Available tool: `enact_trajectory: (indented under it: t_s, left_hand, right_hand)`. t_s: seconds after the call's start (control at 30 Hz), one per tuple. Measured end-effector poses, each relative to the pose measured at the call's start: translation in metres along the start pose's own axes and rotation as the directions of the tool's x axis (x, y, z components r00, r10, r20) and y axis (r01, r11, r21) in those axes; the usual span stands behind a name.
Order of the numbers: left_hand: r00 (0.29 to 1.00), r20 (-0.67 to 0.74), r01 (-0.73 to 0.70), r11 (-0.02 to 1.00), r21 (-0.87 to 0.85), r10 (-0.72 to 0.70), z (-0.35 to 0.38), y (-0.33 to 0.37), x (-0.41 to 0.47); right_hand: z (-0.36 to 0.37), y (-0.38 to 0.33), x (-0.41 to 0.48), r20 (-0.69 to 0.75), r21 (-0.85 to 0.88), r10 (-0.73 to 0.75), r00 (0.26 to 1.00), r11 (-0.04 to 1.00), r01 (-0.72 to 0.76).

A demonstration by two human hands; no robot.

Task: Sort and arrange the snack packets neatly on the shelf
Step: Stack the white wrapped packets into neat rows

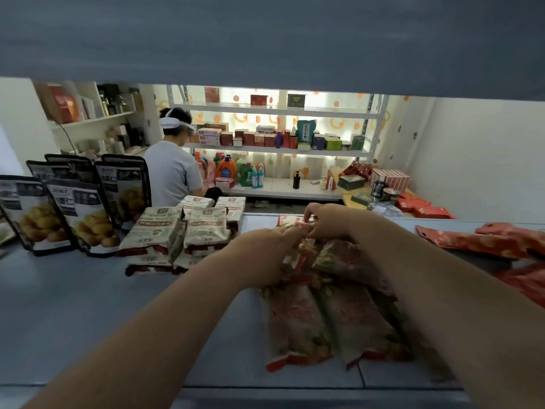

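On the grey-blue shelf (73,305) both my hands reach to a pile of cream and red snack packets (324,320) at the centre right. My left hand (262,255) grips the top of the pile's upper packets. My right hand (327,219) pinches a small cream and red packet (292,222) at the far end of the pile. Left of them stand stacks of cream and dark-red packets (180,234). Further left, black pouches with yellow nuts printed on them (79,208) stand upright in rows.
Red-orange packets (483,240) lie loose on the shelf's right side. The shelf above (265,39) hangs low over the work area. Beyond the shelf a person in a grey shirt (172,169) crouches before white racks of boxes and detergent bottles (236,169).
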State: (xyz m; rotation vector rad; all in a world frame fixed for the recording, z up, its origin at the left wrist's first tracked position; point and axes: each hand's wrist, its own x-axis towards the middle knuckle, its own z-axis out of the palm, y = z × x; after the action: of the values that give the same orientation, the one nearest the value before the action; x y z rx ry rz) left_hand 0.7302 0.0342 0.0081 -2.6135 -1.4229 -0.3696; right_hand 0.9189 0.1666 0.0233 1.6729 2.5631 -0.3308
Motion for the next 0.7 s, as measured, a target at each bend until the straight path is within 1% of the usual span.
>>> enact_trajectory:
  t_s: [0.1,0.17,0.27,0.33,0.37,0.43,0.5,0.57,0.67,0.7]
  left_hand:
    - [0.999,0.034,0.02,0.999,-0.05,-0.019,-0.001,0.008,0.012]
    - [0.998,0.044,0.056,0.993,-0.107,-0.051,-0.005,0.011,0.017]
    - [0.994,-0.017,0.099,0.969,-0.227,-0.106,-0.019,0.007,0.022]
    - [0.991,-0.084,0.076,0.954,-0.291,-0.104,-0.032,0.002,0.025]
    - [0.986,-0.115,0.079,0.944,-0.322,-0.122,-0.038,-0.001,0.028]
    - [0.964,-0.184,0.113,0.92,-0.375,-0.194,-0.043,-0.007,0.039]
    - [0.929,-0.26,0.142,0.904,-0.402,-0.262,-0.034,-0.011,0.056]
    - [0.907,-0.314,0.144,0.909,-0.392,-0.279,-0.015,-0.012,0.073]
    - [0.914,-0.304,0.169,0.933,-0.317,-0.269,0.016,-0.015,0.092]
    - [0.918,-0.3,0.169,0.94,-0.296,-0.259,0.024,-0.017,0.096]
  right_hand:
    - [-0.001,0.013,-0.007,-0.046,0.037,-0.011,0.999,0.999,0.013]
    - [-0.003,0.018,-0.01,-0.102,0.108,-0.017,0.995,0.994,0.028]
    - [-0.004,0.024,-0.012,-0.217,0.317,0.013,0.976,0.947,0.058]
    - [-0.004,0.027,-0.012,-0.279,0.467,0.082,0.957,0.882,0.061]
    - [-0.006,0.029,-0.011,-0.285,0.522,0.131,0.949,0.852,0.039]
    - [-0.01,0.031,-0.01,-0.218,0.595,0.24,0.946,0.801,-0.066]
    - [-0.013,0.034,-0.009,-0.12,0.579,0.32,0.94,0.792,-0.196]
    - [-0.014,0.039,-0.009,-0.081,0.55,0.365,0.927,0.792,-0.264]
    - [-0.019,0.043,-0.01,-0.02,0.566,0.394,0.919,0.762,-0.315]
    - [-0.02,0.043,-0.011,-0.02,0.545,0.407,0.913,0.77,-0.332]
